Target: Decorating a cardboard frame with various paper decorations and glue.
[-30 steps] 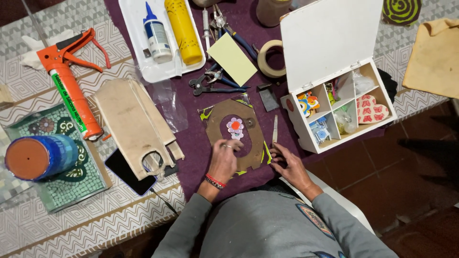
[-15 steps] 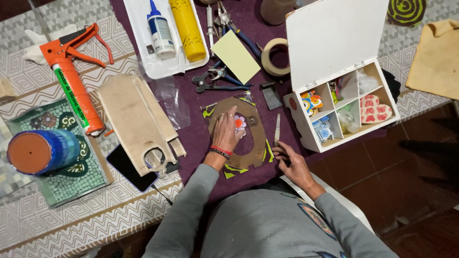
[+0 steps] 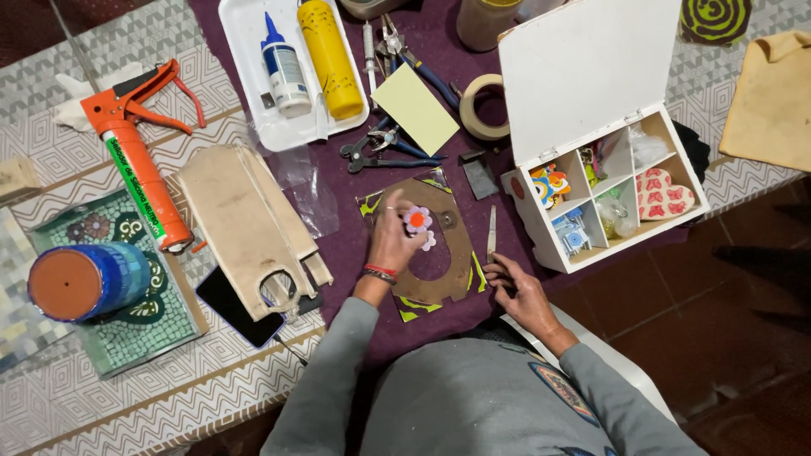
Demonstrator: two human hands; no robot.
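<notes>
Left hand (image 3: 390, 241): mid-frame, fingertips pinched on the flower (image 3: 416, 220), lifting its edge off the board.
Flower: small, purple with an orange centre, over the board's (image 3: 439, 245) oval cut-out, centre of frame.
Right hand (image 3: 515, 287): lower centre, fingers loosely curled beside the blade (image 3: 492, 232), steadying the board's right edge; whether it grips anything, cannot tell.
Box (image 3: 604, 198): open at right, its compartments of pieces within reach.

A lilac flower piece (image 3: 416, 220) with an orange-red centre is showing against the brown cut-out board (image 3: 435, 245), which is lying on a purple cloth (image 3: 355, 245). Bright green, black-streaked edges, possibly painted glass, are peeking from under the board. An orange caulking gun (image 3: 135, 165) is resting on the grey-and-white geometric tablecloth (image 3: 169, 397).
</notes>
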